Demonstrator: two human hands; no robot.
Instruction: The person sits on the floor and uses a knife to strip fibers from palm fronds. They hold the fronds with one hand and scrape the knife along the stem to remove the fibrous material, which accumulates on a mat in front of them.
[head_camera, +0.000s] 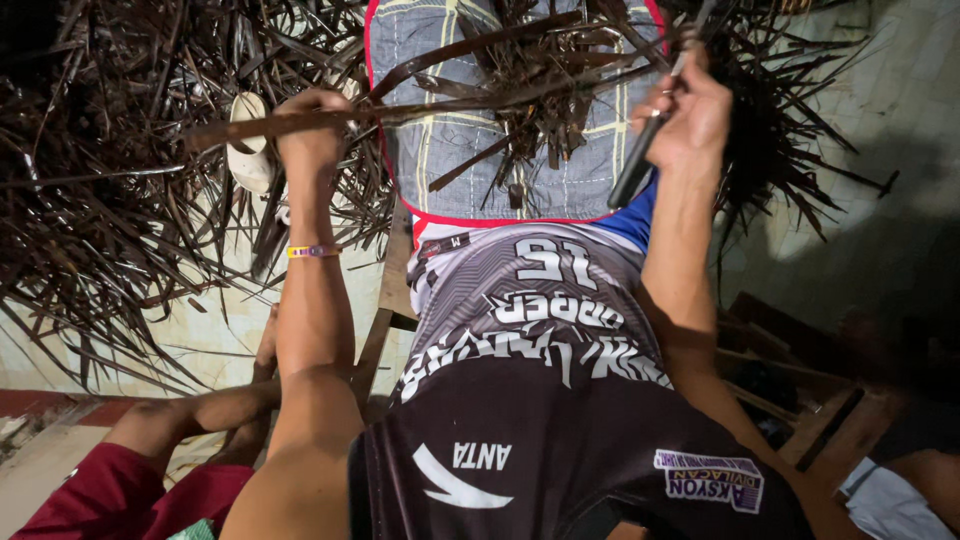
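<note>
A big heap of dry dark brown palm leaf strips (110, 190) covers the pale tiled floor (900, 90), mostly to the left of the grey checked cloth with a red edge (440, 150) that lies over the person's lap. More loose strips sit on top of that cloth. The person wears a dark printed sports shirt (520, 400), just below the cloth in the picture. Another person's arm and dark red sleeve (150, 470) show at the bottom left, well away from the cloth. A light-coloured sandal (248, 150) lies in the heap, just beside the cloth's left edge. The left hand (312, 135) is closed tight around one long, flat brown leaf strip (430, 100), which reaches across above the cloth toward the other hand. The right hand (690, 115), by the cloth's right edge, grips a thin dark knife-like tool (640, 160) that points down and left. A yellow and pink wristband (313, 251) sits on the left arm. The strip looks very light, dry and a bit stiff, so it may snap or split if bent hard. It is best held near one end, pinched flat.
</note>
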